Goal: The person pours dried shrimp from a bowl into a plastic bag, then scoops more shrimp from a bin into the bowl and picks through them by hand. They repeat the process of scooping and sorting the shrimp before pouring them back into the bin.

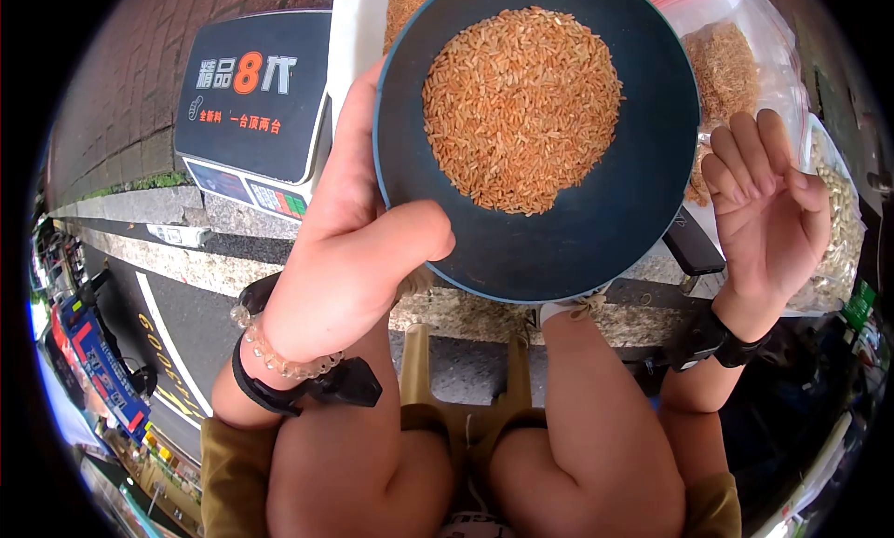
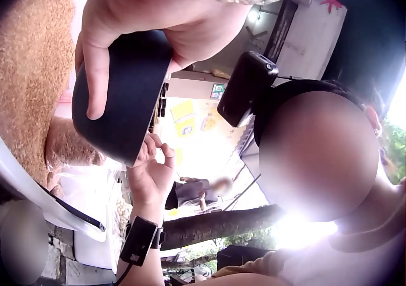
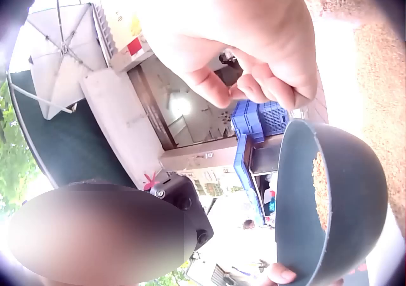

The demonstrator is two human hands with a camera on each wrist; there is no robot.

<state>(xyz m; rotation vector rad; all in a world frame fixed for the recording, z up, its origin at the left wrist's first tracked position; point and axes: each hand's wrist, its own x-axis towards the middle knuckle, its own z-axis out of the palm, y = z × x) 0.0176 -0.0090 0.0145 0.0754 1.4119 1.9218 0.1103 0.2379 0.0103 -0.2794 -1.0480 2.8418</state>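
The left hand (image 1: 349, 277) grips one bowl (image 1: 652, 156) of brown grain (image 1: 521, 109) at upper centre, thumb over its rim; the right hand (image 1: 764, 217), upper right, is beside it, fingers loosely curled. One scale (image 1: 256, 95) stands upper left; the bowl partly blocks one white tray (image 1: 358, 30).

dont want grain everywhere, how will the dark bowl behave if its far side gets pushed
The bowl looks stiff, given its even, round outline. It may tip or swing fairly easily, since only the left hand grips it, at one side. The grain would probably slide, as it lies loose inside.
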